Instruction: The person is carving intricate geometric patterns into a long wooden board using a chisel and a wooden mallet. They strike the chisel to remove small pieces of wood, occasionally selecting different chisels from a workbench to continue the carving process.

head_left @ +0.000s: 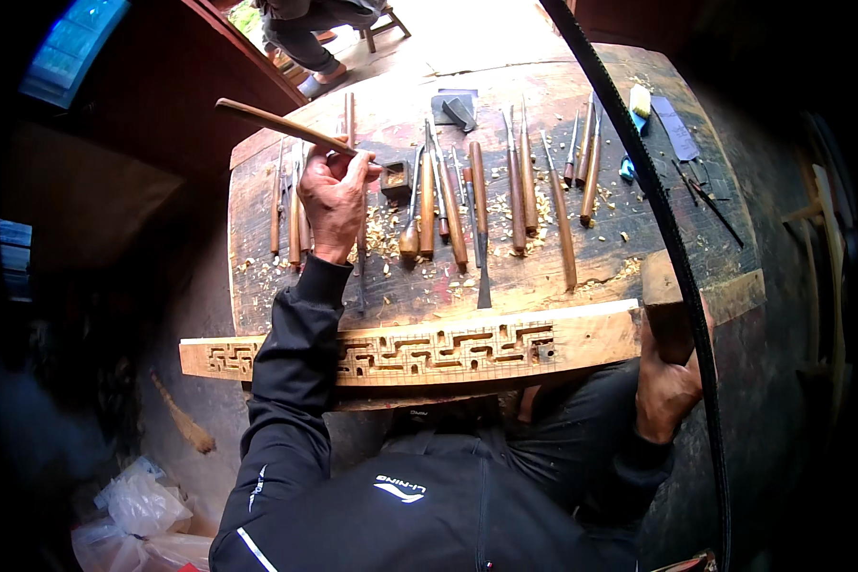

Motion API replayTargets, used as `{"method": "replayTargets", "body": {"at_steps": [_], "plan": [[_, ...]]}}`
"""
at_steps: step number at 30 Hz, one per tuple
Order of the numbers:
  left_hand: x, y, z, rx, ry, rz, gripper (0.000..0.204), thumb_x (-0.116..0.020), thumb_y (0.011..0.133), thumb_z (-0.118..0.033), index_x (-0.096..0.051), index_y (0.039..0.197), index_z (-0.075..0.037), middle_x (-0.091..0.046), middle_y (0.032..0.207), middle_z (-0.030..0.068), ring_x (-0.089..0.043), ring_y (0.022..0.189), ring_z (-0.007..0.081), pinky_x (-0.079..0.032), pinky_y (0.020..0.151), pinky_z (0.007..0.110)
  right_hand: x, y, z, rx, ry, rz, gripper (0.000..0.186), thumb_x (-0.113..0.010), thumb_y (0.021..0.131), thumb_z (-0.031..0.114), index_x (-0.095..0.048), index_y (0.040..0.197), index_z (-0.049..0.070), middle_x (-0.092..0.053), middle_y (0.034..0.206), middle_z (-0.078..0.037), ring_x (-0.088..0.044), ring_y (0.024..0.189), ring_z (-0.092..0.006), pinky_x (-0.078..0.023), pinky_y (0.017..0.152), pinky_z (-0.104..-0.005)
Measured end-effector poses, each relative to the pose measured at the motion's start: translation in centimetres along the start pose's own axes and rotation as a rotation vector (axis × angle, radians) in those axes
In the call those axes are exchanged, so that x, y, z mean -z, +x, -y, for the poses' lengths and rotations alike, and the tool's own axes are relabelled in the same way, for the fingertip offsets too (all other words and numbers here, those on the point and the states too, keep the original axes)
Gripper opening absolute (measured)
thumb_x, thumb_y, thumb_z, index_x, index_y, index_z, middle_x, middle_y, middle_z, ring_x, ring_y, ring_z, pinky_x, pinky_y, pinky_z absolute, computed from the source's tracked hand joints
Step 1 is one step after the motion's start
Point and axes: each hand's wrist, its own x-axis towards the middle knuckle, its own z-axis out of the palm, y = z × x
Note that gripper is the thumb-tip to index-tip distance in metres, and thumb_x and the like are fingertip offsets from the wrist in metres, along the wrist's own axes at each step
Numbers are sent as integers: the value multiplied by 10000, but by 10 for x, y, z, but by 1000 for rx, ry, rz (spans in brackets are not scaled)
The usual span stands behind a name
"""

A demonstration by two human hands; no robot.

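My left hand (336, 198) is raised over the far part of the workbench, fingers pinched around a slender wooden-handled tool (272, 120). Its thick end points to the far left. Its thin end comes close to a small dark square pot (396, 179); whether they touch I cannot tell. My right hand (665, 391), at the bench's near right, grips a squared wooden block (668, 305). Between my arms and partly under my left sleeve lies a long pale board (596, 339). A gridded, angular pattern is cut into its face, with several recesses carved out.
Several wooden-handled chisels (477, 181) lie across the worn workbench (400, 294) among wood shavings. A brush (640, 100), a blue strip (675, 129) and thin dark rods (718, 217) lie at the right. A black band (639, 162) crosses the view. Plastic bags (143, 505) sit lower left; a person (315, 38) is beyond.
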Motion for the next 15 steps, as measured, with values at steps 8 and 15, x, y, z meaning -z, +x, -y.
{"method": "replayTargets", "body": {"at_steps": [8,15], "plan": [[-1,-16,11,-192,469,20,100,-709,1133,-74,-750,1190,-2,-812,1033,68,-748,909,130,-607,821,296,0,13,9,110,13,-26,643,-976,849,64,-723,1438,11,-811,1306,-222,-806,1208,-375,-626,1030,-457],[-82,-163,-99,-35,-230,154,146,-600,1167,-7,-532,1292,24,-789,1038,221,-813,967,314,-703,907,417,8,9,-2,74,44,-48,694,-997,820,24,-723,1457,8,-817,1340,-189,-804,1232,-330,-626,1051,-421]]}}
